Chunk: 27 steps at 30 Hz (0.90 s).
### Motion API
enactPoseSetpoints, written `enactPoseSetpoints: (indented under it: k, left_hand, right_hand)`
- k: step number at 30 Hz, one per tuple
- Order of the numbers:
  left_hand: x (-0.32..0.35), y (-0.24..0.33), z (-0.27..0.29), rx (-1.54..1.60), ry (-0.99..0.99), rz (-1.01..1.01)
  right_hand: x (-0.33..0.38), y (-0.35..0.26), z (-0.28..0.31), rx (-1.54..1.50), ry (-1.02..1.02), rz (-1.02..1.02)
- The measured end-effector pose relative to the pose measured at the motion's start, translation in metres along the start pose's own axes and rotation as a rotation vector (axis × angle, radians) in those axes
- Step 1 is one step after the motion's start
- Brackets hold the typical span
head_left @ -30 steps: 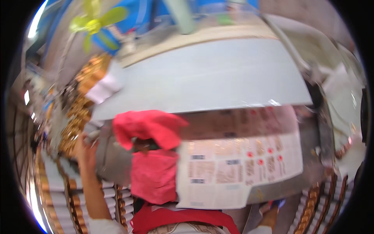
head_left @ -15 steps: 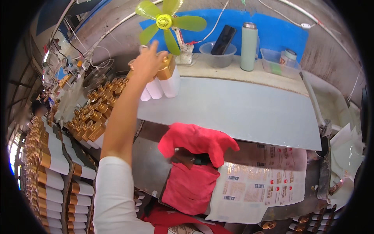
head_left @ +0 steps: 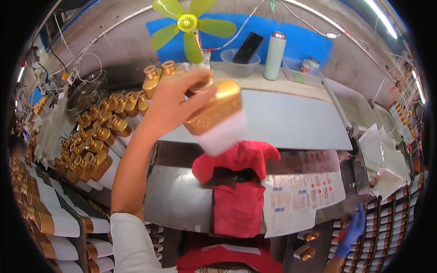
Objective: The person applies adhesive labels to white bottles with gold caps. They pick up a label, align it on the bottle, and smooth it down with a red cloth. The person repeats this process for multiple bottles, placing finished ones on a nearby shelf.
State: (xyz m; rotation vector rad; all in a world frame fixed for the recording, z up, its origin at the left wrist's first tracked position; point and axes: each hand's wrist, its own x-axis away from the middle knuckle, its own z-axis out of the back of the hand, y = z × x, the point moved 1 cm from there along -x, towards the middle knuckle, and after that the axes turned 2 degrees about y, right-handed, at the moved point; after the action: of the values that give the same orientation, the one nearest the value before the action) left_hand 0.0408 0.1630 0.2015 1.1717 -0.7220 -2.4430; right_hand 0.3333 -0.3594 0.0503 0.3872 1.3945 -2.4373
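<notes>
Head view: left hand (head_left: pixel 175 107) is closed around a gold and white bottle (head_left: pixel 216 116), tilted in the air above the grey table (head_left: pixel 291 120) and a red cloth (head_left: pixel 239 182). More gold bottles (head_left: pixel 98 141) crowd the left side. A green fan (head_left: pixel 191 25) stands behind. Right hand (head_left: pixel 353 230), in a blue glove, sits low beside the label sheet (head_left: pixel 302 195); its grip cannot be told.

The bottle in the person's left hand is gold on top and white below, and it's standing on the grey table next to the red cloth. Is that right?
Not quite. In the head view the gold and white bottle isn't standing on the grey table. The left hand holds it tilted in the air, above the red cloth. The colours and the hand are right.
</notes>
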Motion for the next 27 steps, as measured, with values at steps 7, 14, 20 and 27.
enactPoseSetpoints:
  k: [7,14,20,27]
  left_hand:
    - [0.071,-0.003,-0.060,0.379,-0.603,0.066]
    - [0.182,-0.014,-0.102,0.311,-0.185,0.309]
    - [0.190,0.001,-0.133,0.915,-0.030,0.588]
    - [0.189,0.002,-0.130,0.844,-0.004,0.581]
  right_hand:
    - [0.066,-0.179,-0.176,-0.270,-1.031,0.188]
    - [0.109,-0.154,-0.220,-0.219,-1.003,0.011]
    - [0.112,-0.159,-0.216,-0.154,-0.976,0.049]
    - [0.010,-0.092,-0.194,-0.128,-0.823,-0.061]
